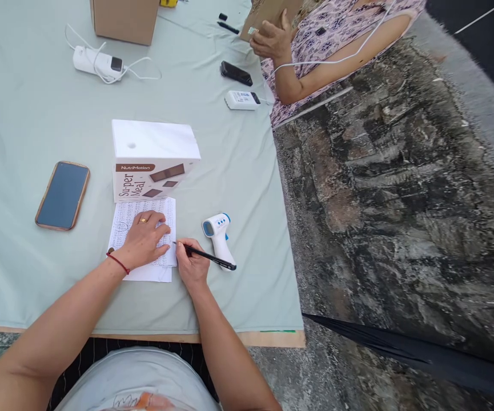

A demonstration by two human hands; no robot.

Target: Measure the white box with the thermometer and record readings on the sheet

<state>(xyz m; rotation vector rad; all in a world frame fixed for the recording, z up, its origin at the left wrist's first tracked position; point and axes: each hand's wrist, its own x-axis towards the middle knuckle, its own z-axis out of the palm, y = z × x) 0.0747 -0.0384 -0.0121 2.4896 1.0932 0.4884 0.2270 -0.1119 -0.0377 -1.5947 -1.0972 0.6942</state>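
Printed paper sheets (161,273) lie on the table in front of me, pressed down by my left hand (144,237), whose fingers are spread over the print. A black pen (212,258) is gripped in my right hand (192,265), its tip at the right edge of the paper. Just right of that hand, a white and blue infrared thermometer (220,237) lies on the cloth. Behind the sheets stands a white box (156,140) marked "NutriMotion Super Meal", close against their far edge.
A phone (62,195) in a brown case lies left. Farther back are a white device with a cable (88,60), a cardboard box (124,20), a black phone (236,73) and a white power bank (242,100). Another person's hand (271,40) holds a cardboard piece (268,17).
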